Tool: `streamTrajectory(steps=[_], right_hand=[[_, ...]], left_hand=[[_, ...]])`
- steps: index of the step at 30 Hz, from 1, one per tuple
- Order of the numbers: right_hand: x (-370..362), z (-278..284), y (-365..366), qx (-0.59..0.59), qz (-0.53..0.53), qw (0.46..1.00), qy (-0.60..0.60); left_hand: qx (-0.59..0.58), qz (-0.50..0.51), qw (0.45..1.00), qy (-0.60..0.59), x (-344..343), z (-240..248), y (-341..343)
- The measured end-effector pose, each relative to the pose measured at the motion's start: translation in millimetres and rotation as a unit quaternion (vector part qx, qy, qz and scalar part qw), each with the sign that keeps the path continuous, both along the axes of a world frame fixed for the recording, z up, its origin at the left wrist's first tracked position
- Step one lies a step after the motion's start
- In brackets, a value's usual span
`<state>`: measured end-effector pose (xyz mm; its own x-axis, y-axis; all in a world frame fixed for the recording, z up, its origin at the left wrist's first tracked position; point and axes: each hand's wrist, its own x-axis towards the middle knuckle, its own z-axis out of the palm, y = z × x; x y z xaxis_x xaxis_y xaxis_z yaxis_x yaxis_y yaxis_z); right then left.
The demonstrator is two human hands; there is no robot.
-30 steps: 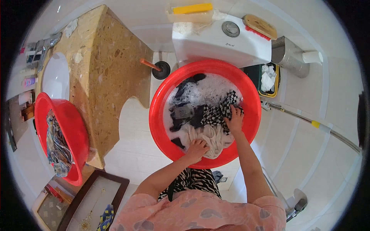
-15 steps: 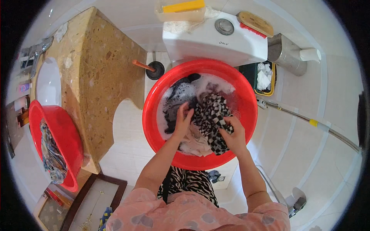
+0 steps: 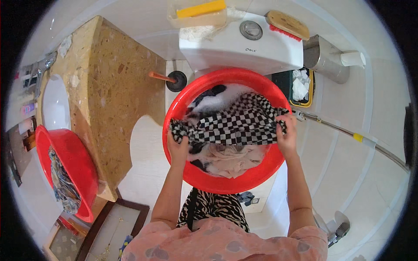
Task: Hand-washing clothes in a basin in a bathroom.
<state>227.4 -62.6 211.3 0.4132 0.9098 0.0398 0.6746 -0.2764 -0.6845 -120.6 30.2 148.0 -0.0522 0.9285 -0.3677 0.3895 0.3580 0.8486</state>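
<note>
A black-and-white checked garment [image 3: 237,126] is stretched sideways over a large red basin [image 3: 226,186]. My left hand [image 3: 177,145] grips its bunched left end near the basin's left rim. At the right rim, my right hand [image 3: 286,132] is closed on the other end. Below the cloth the basin holds soapy water with white suds [image 3: 222,100]. A pale beige cloth [image 3: 233,163] lies in the near part of the basin, and dark cloth [image 3: 211,93] shows at the far left. The checked garment hides the middle of the water.
Behind the basin stands a white toilet tank [image 3: 239,48] with a wooden brush [image 3: 287,25] on it. A plunger [image 3: 176,81] and a stone counter [image 3: 122,91] are to the left. A smaller red basin [image 3: 82,163] holds patterned cloth. At right are a waste bin [image 3: 310,87] and a metal pole [image 3: 335,128].
My hands have moved apart, the left one leftward and the right one rightward and up. The checked garment, bunched before, is now spread between them.
</note>
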Motion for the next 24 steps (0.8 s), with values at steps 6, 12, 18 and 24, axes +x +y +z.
streamTrajectory(steps=[6, 12, 18, 24], right_hand=[[-35, -86, 17, -0.14, 0.106, 0.98, -0.089], [-81, -159, 38, -0.306, 0.129, 0.934, -0.133], [-73, -202, 58, -0.36, 0.111, 0.912, -0.163], [-72, -216, 69, -0.458, 0.136, 0.876, -0.066]], left_hand=[[0.071, -0.301, 0.931, 0.195, 59, -2, -6], [0.065, -0.423, 0.84, 0.334, 115, -67, -9], [0.022, -0.487, 0.824, 0.29, 139, -132, 3], [0.002, -0.528, 0.822, 0.212, 121, -215, -1]])
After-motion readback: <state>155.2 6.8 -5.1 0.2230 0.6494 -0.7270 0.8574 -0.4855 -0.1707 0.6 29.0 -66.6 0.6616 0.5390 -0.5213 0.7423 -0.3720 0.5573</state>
